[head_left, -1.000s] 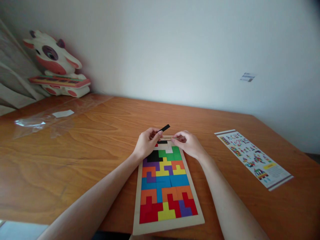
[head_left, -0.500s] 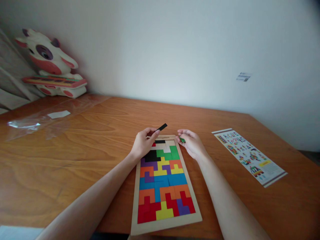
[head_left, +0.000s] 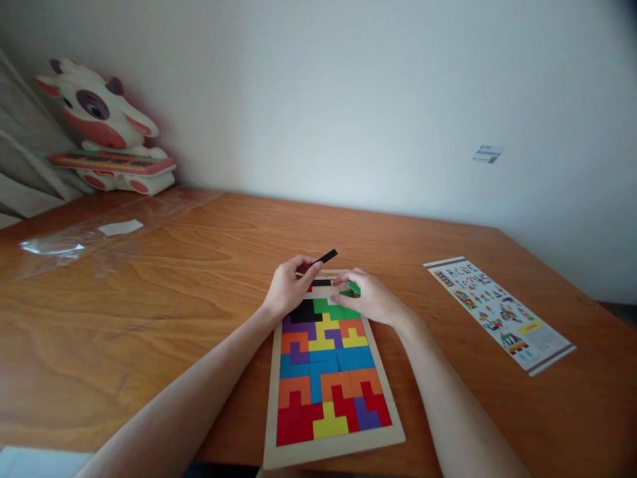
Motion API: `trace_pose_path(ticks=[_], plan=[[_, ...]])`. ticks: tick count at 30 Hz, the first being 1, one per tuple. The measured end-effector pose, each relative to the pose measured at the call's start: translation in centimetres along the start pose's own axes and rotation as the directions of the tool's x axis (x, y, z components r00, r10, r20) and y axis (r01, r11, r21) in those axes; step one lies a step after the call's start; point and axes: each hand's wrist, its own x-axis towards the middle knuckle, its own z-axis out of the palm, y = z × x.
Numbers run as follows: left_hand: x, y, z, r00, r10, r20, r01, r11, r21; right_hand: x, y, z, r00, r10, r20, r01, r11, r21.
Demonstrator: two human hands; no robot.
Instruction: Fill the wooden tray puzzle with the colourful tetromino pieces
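A wooden tray [head_left: 269, 425] filled with coloured block pieces lies on the table. My left hand [head_left: 291, 287] is at its upper left corner, pinching a black bar [head_left: 327, 255] between thumb and fingers. Over the upper right part of the tray, my right hand [head_left: 371, 297] holds a green piece [head_left: 354, 287]. Red, yellow, purple, orange and blue pieces fit side by side in the lower and middle rows. Near the top lie black and green pieces and another black bar [head_left: 321, 283]. My hands partly hide the top rows.
A printed leaflet [head_left: 500, 312] lies on the wooden table [head_left: 209, 245] to the right. Clear plastic wrap [head_left: 99, 239] is at the left, before a cow-shaped toy keyboard [head_left: 114, 162]. A white wall [head_left: 323, 99] rises behind.
My right hand has moved left, from beside the tray to over its upper right part, with the green piece. My left hand still holds the black bar, nearly in the same place.
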Motion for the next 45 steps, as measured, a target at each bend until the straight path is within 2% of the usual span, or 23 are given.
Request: trace_pose_path(ticks=[6, 14, 16, 19, 22, 25, 28, 30, 33, 35, 36, 39, 41, 45], plan=[[0.0, 0.3, 0.1, 1.000, 0.016, -0.020, -0.016, 0.999, 0.032, 0.2, 0.1, 0.1, 0.993, 0.122, -0.012, -0.119, 0.983, 0.139], [0.1, -0.6, 0.4, 0.999, 0.040, 0.012, -0.041, 0.997, 0.058, 0.2, 0.0, -0.1, 0.994, 0.111, -0.007, -0.108, 0.974, 0.201], [0.1, -0.8, 0.5, 0.999, 0.047, 0.021, -0.048, 0.997, 0.055, 0.2, 0.3, -0.2, 0.992, 0.126, -0.022, -0.115, 0.952, 0.285], [0.0, -0.8, 0.6, 0.996, 0.077, 0.036, -0.080, 0.992, 0.093, 0.5, 1.1, -0.3, 0.961, 0.263, -0.090, -0.181, 0.838, 0.516], [-0.3, -0.3, 0.6, 0.991, 0.096, 0.098, -0.116, 0.967, 0.227, 0.9, 1.7, -0.5, 0.888, 0.444, -0.118, -0.247, 0.677, 0.693], [-0.5, 0.3, 0.7, 0.968, 0.170, 0.183, -0.228, 0.902, 0.368, 1.1, 2.0, -0.8, 0.853, 0.509, -0.116, -0.228, 0.562, 0.795], [-0.7, 0.5, 0.9, 0.942, 0.248, 0.227, -0.321, 0.866, 0.384, 1.2, 1.8, -0.9, 0.841, 0.533, -0.092, -0.214, 0.484, 0.848], [-0.6, 0.5, 0.9, 0.953, 0.225, 0.201, -0.284, 0.894, 0.346, 1.2, 1.6, -0.8, 0.847, 0.529, -0.055, -0.224, 0.449, 0.865], [-0.3, 0.2, 0.6, 0.991, 0.095, 0.096, -0.110, 0.980, 0.167, 1.3, 1.4, -0.7, 0.865, 0.501, -0.004, -0.235, 0.412, 0.881], [0.1, -0.1, 0.3, 1.000, -0.006, 0.000, 0.006, 1.000, -0.008, 1.3, 1.2, -0.5, 0.874, 0.486, -0.009, -0.234, 0.438, 0.868], [0.3, -0.2, 0.1, 0.997, -0.054, -0.054, 0.049, 0.995, -0.089, 1.3, 1.1, -0.4, 0.875, 0.482, -0.037, -0.232, 0.487, 0.842], [0.7, -0.5, -0.3, 0.974, -0.158, -0.162, 0.112, 0.959, -0.259, 1.1, 0.8, 0.0, 0.884, 0.422, -0.202, -0.221, 0.756, 0.616], [0.8, -0.5, -0.3, 0.971, -0.171, -0.165, 0.116, 0.948, -0.297, 0.9, 0.6, 0.2, 0.888, 0.354, -0.294, -0.220, 0.888, 0.404], [0.7, -0.3, -0.2, 0.979, -0.153, -0.133, 0.111, 0.954, -0.278, 0.7, 0.3, 0.6, 0.908, 0.267, -0.323, -0.220, 0.960, 0.175]])
